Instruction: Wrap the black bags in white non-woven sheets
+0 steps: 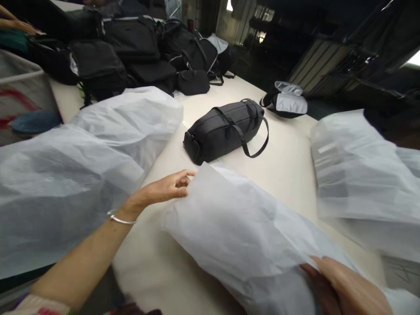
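Observation:
A frosted white plastic bag (236,218) stretches across the table in front of me, something dark showing faintly inside its lower end. My right hand (344,282) grips its edge at the lower right, with some fingers hidden. My left hand (169,187), wearing a silver bangle, reaches to the bag's far left corner. Its thumb and index finger are apart and the other fingers curl; the fingertips are at the bag's edge, and I cannot tell whether they touch. Just beyond lies a black duffel bag (223,131) with looped handles.
Frosted plastic-covered bundles lie left (65,170) and right (364,175) on the pale table (285,162). Black bags (131,39) pile up at the back left. A silver-lined black bag (288,100) sits at the far edge. Another person's hand (18,25) shows top left, above a bin (22,78).

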Tool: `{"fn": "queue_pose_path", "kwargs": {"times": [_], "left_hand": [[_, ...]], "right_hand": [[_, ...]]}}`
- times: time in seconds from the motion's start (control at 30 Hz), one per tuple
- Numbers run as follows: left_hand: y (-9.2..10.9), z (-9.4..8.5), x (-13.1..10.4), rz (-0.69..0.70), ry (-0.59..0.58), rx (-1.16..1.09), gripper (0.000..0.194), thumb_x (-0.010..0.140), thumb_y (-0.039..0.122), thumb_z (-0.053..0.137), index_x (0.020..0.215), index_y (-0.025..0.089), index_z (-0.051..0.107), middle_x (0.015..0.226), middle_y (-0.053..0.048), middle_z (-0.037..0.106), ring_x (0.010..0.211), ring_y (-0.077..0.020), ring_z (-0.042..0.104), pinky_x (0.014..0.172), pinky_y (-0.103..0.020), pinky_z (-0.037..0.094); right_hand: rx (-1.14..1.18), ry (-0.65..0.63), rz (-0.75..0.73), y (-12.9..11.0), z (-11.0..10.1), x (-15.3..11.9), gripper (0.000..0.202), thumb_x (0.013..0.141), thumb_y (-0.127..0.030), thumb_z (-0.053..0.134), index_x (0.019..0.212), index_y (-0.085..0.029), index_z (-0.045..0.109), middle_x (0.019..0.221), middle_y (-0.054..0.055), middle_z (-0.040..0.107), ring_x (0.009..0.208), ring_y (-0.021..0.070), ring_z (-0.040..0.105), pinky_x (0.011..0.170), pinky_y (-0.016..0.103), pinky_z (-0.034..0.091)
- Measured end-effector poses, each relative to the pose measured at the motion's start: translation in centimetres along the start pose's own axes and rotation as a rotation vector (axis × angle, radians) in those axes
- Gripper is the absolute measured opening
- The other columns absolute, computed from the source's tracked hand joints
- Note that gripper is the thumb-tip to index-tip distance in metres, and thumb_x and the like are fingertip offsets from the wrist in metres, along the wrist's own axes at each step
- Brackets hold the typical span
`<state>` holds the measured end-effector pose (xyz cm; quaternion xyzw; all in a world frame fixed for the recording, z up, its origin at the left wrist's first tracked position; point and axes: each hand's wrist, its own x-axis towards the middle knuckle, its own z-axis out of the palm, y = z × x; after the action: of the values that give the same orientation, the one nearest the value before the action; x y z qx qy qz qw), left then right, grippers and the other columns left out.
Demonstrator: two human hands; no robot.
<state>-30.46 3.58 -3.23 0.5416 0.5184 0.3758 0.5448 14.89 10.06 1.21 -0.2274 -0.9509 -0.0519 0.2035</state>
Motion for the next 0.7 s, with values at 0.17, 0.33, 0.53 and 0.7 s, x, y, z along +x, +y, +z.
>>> {"fn": "queue_pose_path", "kwargs": {"times": [0.17, 0.33, 0.53, 0.7], "left_hand": [[-1.9, 2.3, -2.3, -0.085, 0.19, -0.148, 0.038, 0.086, 0.054, 0.069, 0.08, 0.017, 0.058, 0.07, 0.003, 0.055, 0.065, -0.0123, 0.052, 0.066, -0.023, 0.043], [-3.8, 3.3, -3.7, 0.212, 0.405, -0.364, 0.083, 0.073, 0.084, 0.061, 0.125, 0.02, 0.057, 0.109, -0.007, 0.066, 0.104, -0.0225, 0.06, 0.097, -0.032, 0.046], [-7.7, 4.9, -6.1, -0.152, 0.117, -0.024, 0.051, 0.08, 0.062, 0.068, 0.104, 0.016, 0.069, 0.102, -0.007, 0.072, 0.098, -0.0261, 0.064, 0.091, -0.034, 0.05], [-9.8, 3.7, -7.8, -0.206, 0.283, 0.15, 0.035, 0.084, 0.051, 0.056, 0.075, 0.018, 0.06, 0.07, 0.0, 0.062, 0.071, -0.0177, 0.057, 0.071, -0.028, 0.047]], "right_hand": [[-0.044, -0.033, 0.253, 0.4, 1.4, -0.6, 0.033, 0.097, -0.052, 0.054, 0.088, -0.024, 0.07, 0.075, 0.001, 0.075, 0.058, 0.018, 0.071, 0.054, 0.023, 0.054], [0.03, -0.098, 0.435, 0.2, 2.1, -0.8, 0.038, 0.092, -0.061, 0.057, 0.082, -0.026, 0.071, 0.074, -0.003, 0.075, 0.058, 0.0166, 0.072, 0.052, 0.02, 0.054], [0.15, -0.022, 0.483, -0.3, 2.1, 0.3, 0.038, 0.089, -0.06, 0.061, 0.078, -0.024, 0.069, 0.069, -0.002, 0.073, 0.055, 0.015, 0.068, 0.052, 0.02, 0.051], [0.281, 0.009, 0.521, -1.0, 2.1, 1.4, 0.035, 0.09, -0.055, 0.062, 0.075, -0.023, 0.066, 0.061, -0.004, 0.064, 0.048, 0.0122, 0.056, 0.051, 0.021, 0.045]]}}
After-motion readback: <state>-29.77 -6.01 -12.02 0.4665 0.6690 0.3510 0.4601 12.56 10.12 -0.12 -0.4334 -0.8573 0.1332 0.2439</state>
